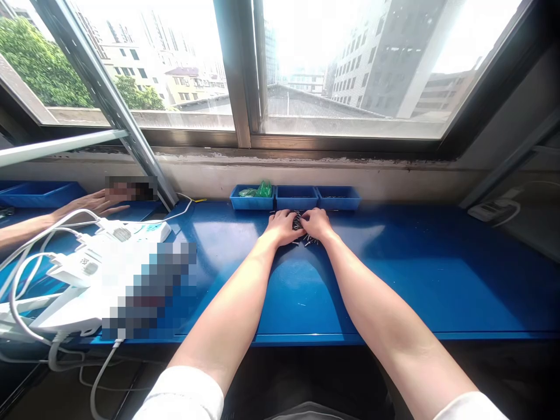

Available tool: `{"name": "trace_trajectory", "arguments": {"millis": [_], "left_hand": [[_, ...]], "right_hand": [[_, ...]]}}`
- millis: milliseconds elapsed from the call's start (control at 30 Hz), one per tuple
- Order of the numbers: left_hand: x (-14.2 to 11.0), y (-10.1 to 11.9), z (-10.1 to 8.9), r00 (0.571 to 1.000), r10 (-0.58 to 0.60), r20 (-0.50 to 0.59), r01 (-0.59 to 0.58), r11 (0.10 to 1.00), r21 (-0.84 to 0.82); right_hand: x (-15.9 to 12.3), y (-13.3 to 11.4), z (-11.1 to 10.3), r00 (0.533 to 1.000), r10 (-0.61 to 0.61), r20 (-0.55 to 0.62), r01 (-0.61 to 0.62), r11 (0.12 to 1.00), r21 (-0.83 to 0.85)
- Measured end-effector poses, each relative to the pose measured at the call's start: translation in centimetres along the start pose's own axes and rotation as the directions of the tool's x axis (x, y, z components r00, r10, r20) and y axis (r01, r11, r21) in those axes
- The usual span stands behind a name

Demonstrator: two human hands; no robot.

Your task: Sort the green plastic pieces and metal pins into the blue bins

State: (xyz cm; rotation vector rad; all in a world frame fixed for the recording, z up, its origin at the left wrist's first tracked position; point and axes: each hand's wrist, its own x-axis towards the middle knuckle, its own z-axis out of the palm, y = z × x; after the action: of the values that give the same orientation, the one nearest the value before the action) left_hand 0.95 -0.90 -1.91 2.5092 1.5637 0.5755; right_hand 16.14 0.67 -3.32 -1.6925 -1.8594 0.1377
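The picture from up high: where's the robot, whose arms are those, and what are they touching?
There's no robot here! One person wears a camera on their head, looking forward and down, so you see their own arms reaching out. The bare left hand and right hand curl around a pile of small metal pieces, maybe screws. It's too small to tell if the fingers hold any. The pile lies on a blue table. Behind it stand three blue bins in a row; the one on the left has green plastic in it. Farther left are white plugs with cables, and another person's hand.
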Motion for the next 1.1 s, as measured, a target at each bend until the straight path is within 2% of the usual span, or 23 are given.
{"name": "trace_trajectory", "arguments": {"millis": [233, 467, 800, 933, 1100], "left_hand": [[0.2, 0.2, 0.4, 0.998, -0.033, -0.047, 0.034, 0.999, 0.006], [0.4, 0.2, 0.5, 0.994, 0.010, -0.107, -0.010, 1.000, 0.007], [0.4, 0.3, 0.2, 0.991, 0.048, -0.122, -0.047, 0.999, 0.012], [0.4, 0.4, 0.1, 0.990, 0.052, -0.127, -0.051, 0.999, 0.015], [0.3, 0.6, -0.1, 0.985, 0.059, -0.159, -0.058, 0.998, 0.012]], "right_hand": [[-0.5, -0.9, -0.8, 1.000, 0.004, 0.023, -0.005, 0.999, 0.045], [-0.7, -1.4, -1.2, 0.998, 0.042, 0.039, -0.043, 0.999, 0.032], [-0.4, -1.0, -0.9, 0.996, 0.031, 0.088, -0.037, 0.997, 0.067], [-0.4, -1.0, -0.9, 0.996, 0.025, 0.080, -0.027, 0.999, 0.020], [-0.3, -0.9, -0.6, 0.999, -0.050, 0.011, 0.049, 0.998, 0.043]]}}
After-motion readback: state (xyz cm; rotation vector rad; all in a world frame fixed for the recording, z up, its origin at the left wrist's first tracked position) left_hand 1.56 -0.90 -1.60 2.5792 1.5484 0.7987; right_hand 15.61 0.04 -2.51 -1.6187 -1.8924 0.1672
